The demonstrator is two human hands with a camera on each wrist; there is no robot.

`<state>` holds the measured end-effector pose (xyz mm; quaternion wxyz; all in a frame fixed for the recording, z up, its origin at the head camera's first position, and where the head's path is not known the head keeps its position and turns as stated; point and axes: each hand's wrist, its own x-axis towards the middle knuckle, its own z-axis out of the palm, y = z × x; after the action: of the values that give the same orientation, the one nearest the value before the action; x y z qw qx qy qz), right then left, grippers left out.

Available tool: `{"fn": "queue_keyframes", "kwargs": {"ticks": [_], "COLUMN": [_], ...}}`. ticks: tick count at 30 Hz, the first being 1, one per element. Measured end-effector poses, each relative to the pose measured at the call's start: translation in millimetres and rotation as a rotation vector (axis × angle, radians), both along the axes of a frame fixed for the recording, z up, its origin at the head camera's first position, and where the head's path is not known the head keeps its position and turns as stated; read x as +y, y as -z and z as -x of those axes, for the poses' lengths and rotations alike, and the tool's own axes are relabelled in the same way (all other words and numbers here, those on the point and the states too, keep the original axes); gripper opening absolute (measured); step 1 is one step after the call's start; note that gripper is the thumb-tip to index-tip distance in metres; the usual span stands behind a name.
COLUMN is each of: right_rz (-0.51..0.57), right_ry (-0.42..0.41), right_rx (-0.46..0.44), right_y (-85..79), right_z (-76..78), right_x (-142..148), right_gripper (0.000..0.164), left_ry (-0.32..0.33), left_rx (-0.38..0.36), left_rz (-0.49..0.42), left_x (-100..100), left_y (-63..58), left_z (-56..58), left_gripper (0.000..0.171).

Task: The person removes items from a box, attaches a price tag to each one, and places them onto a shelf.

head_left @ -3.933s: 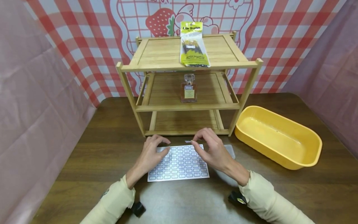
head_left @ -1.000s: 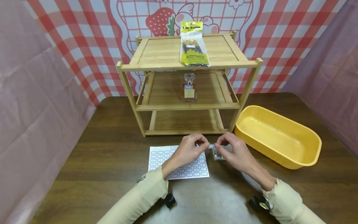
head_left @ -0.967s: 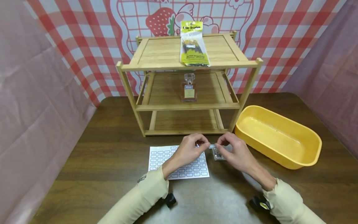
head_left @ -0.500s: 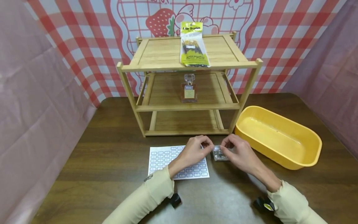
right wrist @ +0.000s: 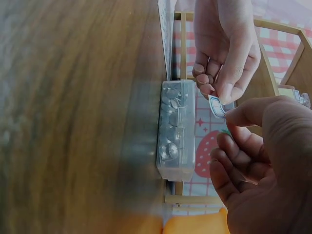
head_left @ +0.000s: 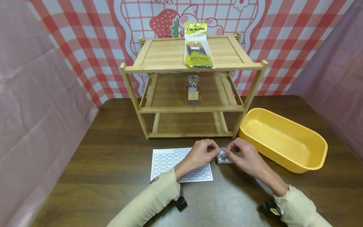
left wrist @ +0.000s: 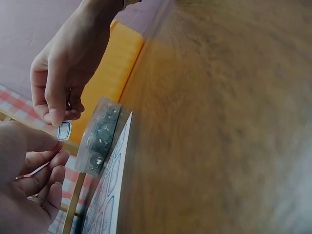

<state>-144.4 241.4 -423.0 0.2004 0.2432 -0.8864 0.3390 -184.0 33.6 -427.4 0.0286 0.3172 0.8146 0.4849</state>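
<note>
A small blue-bordered label sticker (right wrist: 217, 106) is stretched between my two hands. My left hand (head_left: 202, 154) pinches one end of it between thumb and finger. The other end is pinched by my right hand (head_left: 247, 157). Just below the sticker, a clear plastic box (right wrist: 176, 131) of shiny, rounded metal pieces sits on the table with its lid down. In both wrist views the sticker appears apart from the box. Left of the box lies a white sheet (head_left: 163, 165) of similar labels, partly covered by my left hand and forearm.
A three-tier wooden rack (head_left: 181, 135) stands behind the hands. It carries a perfume bottle (head_left: 193, 91) on its middle shelf and a brush packet (head_left: 198, 50) on top, each with a label. To the right is a yellow basin (head_left: 283, 138).
Both hands have moved right from the label sheet to above the clear box. The sticker, earlier in my right hand alone, is now pinched by both. Lately they shifted slightly right and nearer me.
</note>
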Motion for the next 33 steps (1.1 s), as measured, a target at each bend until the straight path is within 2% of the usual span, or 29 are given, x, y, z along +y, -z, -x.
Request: {"fn": "queue_keyframes", "kwargs": {"ticks": [11, 22, 33], "right_rz": [-0.023, -0.044, -0.05], "right_ry": [0.0, 0.0, 0.015], "right_rx": [-0.026, -0.035, -0.068], "right_y": [2.1, 3.1, 2.9], "right_z": [-1.5, -0.8, -1.2], "right_x": [5.9, 8.3, 8.7], "right_gripper": [0.018, 0.023, 0.023], "left_ry": [0.011, 0.007, -0.01], "left_rx": [0.011, 0.059, 0.07], "left_rz": [0.033, 0.076, 0.111], "left_x": [5.7, 8.3, 10.2], "left_y": [2.4, 3.5, 3.2], "left_z": [-0.6, 0.5, -0.3], "left_gripper": [0.006, 0.005, 0.004]}}
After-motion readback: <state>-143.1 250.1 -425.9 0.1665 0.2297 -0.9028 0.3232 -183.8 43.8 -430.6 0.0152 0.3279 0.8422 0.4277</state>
